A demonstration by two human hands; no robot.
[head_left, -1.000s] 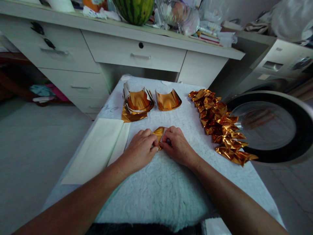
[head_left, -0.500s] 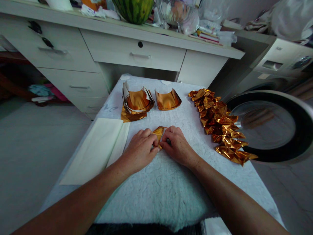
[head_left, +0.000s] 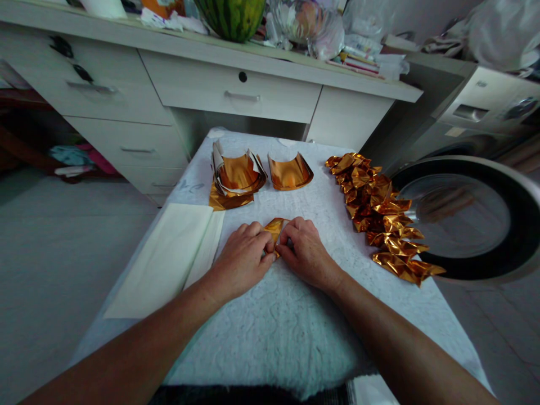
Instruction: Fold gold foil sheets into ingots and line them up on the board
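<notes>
A small piece of gold foil paper (head_left: 275,226), partly folded, lies at the middle of the cloth-covered table (head_left: 274,337). My left hand (head_left: 248,254) pinches its left side, and my right hand (head_left: 304,247) pinches its right side with curled fingers. Both hands hide much of the piece. Behind them sit a curled stack of gold foil sheets (head_left: 238,174) and a smaller curled stack of gold foil paper (head_left: 290,173). Folded gold foil pieces (head_left: 379,211) stand in a row along the right edge.
Cream paper sheets (head_left: 162,256) lie on the table's left side. Beyond is a white desk (head_left: 240,90) with drawers, bearing a watermelon (head_left: 231,17) and plastic bags. On the right, the open round door (head_left: 464,214) of a washing machine (head_left: 476,112) stands close to the foil row.
</notes>
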